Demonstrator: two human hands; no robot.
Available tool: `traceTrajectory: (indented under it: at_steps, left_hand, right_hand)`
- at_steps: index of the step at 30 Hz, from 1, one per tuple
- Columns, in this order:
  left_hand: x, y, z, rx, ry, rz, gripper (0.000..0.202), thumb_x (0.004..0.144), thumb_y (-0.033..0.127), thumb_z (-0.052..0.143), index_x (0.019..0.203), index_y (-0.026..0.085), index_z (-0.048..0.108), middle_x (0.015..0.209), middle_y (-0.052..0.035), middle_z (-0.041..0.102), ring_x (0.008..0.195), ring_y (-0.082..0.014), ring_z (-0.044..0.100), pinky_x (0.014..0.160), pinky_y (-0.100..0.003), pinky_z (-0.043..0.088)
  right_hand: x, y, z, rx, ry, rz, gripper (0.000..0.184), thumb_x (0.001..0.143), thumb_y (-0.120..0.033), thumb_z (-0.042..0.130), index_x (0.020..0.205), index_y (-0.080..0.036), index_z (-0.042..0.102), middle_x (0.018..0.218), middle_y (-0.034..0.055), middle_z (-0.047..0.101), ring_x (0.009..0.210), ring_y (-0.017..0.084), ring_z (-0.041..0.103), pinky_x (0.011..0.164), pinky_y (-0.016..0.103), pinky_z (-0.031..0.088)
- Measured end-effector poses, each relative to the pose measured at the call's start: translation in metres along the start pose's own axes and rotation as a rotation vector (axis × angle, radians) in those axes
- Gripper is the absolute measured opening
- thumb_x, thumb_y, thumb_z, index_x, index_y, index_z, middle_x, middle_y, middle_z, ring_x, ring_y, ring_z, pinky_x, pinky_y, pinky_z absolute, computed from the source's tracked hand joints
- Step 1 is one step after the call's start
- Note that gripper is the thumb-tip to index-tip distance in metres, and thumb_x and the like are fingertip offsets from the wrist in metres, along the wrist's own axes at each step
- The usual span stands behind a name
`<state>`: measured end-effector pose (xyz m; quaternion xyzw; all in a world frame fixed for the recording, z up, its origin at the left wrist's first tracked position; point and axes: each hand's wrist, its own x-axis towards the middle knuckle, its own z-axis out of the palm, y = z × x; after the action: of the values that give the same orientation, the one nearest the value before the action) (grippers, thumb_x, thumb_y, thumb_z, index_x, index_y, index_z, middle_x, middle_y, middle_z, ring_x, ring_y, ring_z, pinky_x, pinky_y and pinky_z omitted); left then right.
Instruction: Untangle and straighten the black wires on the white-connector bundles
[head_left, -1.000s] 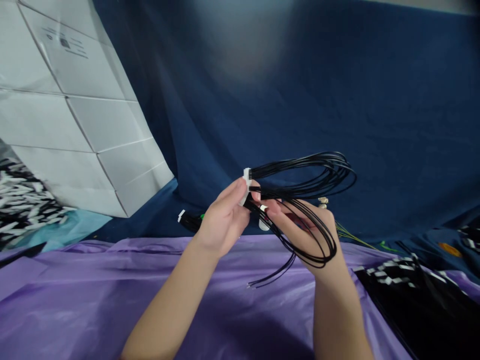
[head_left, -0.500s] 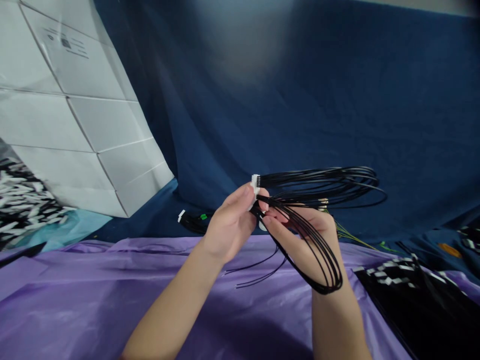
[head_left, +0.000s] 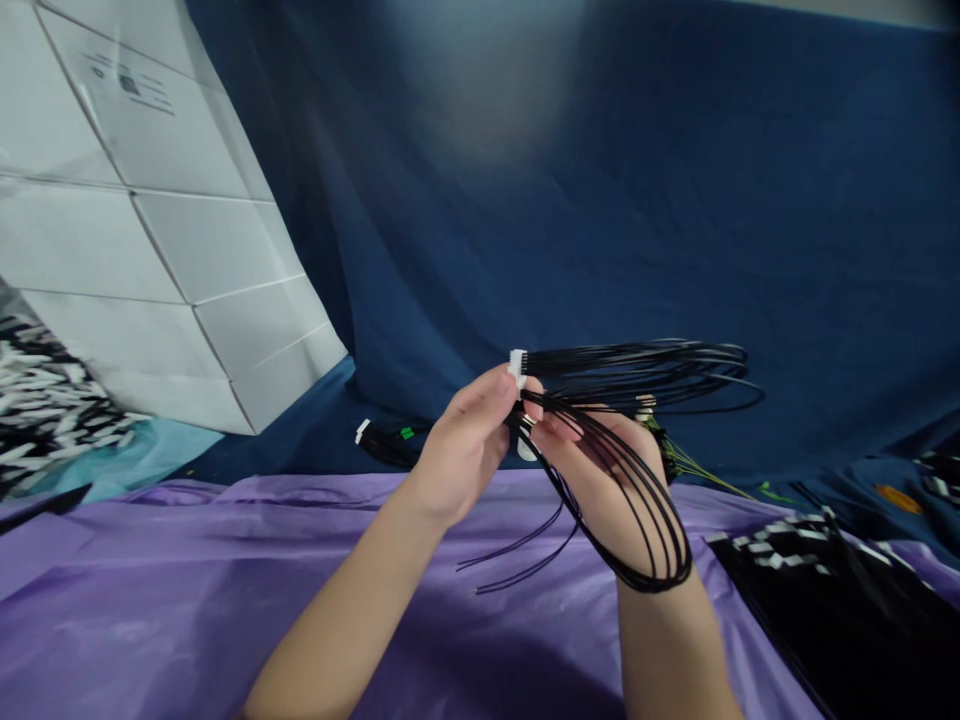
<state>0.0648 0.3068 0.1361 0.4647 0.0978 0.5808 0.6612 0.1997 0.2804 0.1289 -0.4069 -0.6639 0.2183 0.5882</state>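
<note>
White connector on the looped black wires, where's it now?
Near the middle of the head view, the white connector is pinched in the left grip, above and left of the right grip.

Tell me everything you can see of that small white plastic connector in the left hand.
The small, blocky white connector, plastic by its look, stands roughly upright, pinched by the bare left hand, which partly covers its lower end. Thin, black, looped wires leave its right side in rows.

Free room above the hands (head_left: 463,440), white boxes (head_left: 255,325) leftward
</note>
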Motion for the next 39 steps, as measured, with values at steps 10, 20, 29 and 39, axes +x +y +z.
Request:
traceTrajectory:
  at_steps: [10, 20, 29, 39]
  left_hand:
    - [0.002, 0.001, -0.005, 0.005, 0.025, -0.028, 0.025, 0.086, 0.039, 0.073, 0.079, 0.015, 0.071, 0.074, -0.0015, 0.06, 0.071, -0.0126, 0.058, 0.07, -0.024, 0.046]
    - [0.004, 0.009, -0.008, -0.041, 0.023, -0.067, 0.027, 0.095, 0.037, 0.061, 0.08, 0.015, 0.061, 0.074, -0.0037, 0.066, 0.077, -0.0199, 0.071, 0.075, -0.031, 0.055]
    - [0.008, 0.014, -0.015, 0.037, 0.041, -0.149, 0.03, 0.099, 0.036, 0.051, 0.08, 0.014, 0.057, 0.081, -0.0114, 0.073, 0.067, -0.0191, 0.071, 0.07, -0.03, 0.054]
    - [0.009, 0.01, -0.014, 0.061, -0.021, -0.219, 0.03, 0.099, 0.036, 0.053, 0.078, 0.014, 0.057, 0.066, -0.0054, 0.065, 0.058, -0.0153, 0.064, 0.059, -0.026, 0.052]
  right_hand:
    - [-0.004, -0.008, -0.006, -0.04, -0.095, -0.003, 0.016, 0.094, -0.032, 0.06, 0.093, -0.019, 0.07, 0.09, 0.0045, 0.071, 0.083, 0.018, 0.067, 0.073, 0.026, 0.054]
    - [-0.003, -0.002, -0.057, 0.514, -0.205, 0.212, 0.017, 0.084, -0.037, 0.074, 0.084, -0.022, 0.066, 0.052, -0.0066, 0.039, 0.043, 0.007, 0.032, 0.043, 0.019, 0.034]
    - [0.0, 0.0, -0.072, 0.829, -0.214, -0.057, 0.015, 0.086, -0.03, 0.061, 0.092, -0.026, 0.074, 0.065, -0.0007, 0.055, 0.046, 0.013, 0.05, 0.046, 0.029, 0.05]
    - [0.005, -0.006, -0.055, 0.743, 0.233, -0.107, 0.012, 0.086, -0.036, 0.077, 0.091, -0.026, 0.08, 0.071, -0.0038, 0.049, 0.045, 0.002, 0.041, 0.037, 0.012, 0.04]
